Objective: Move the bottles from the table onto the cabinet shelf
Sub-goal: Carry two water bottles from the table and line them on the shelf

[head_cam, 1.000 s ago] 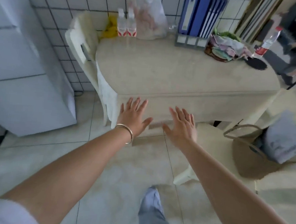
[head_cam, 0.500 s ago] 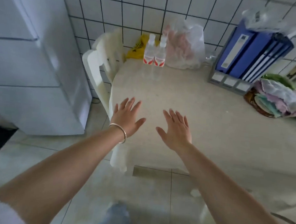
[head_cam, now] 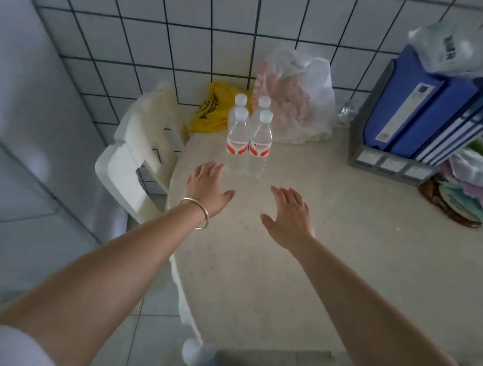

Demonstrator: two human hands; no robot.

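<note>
Several clear water bottles with white caps and red-and-white labels stand upright in a tight cluster on the beige table, near its far left corner. The front left bottle and front right bottle hide most of the two behind them. My left hand, with a bangle on the wrist, hovers flat with fingers spread, its fingertips just short of the front left bottle's base. My right hand is also flat and empty, a little nearer me and to the right of the bottles. The cabinet shelf is not in view.
Against the tiled wall lie a yellow bag and a white plastic bag. Blue binders fill a grey rack at right, with a basket of folded cloths beside it. A white plastic chair stands left of the table, beside a grey appliance.
I have come closer to the table. Both hands have reached forward over the tabletop toward the bottles, which now look larger and nearer.
</note>
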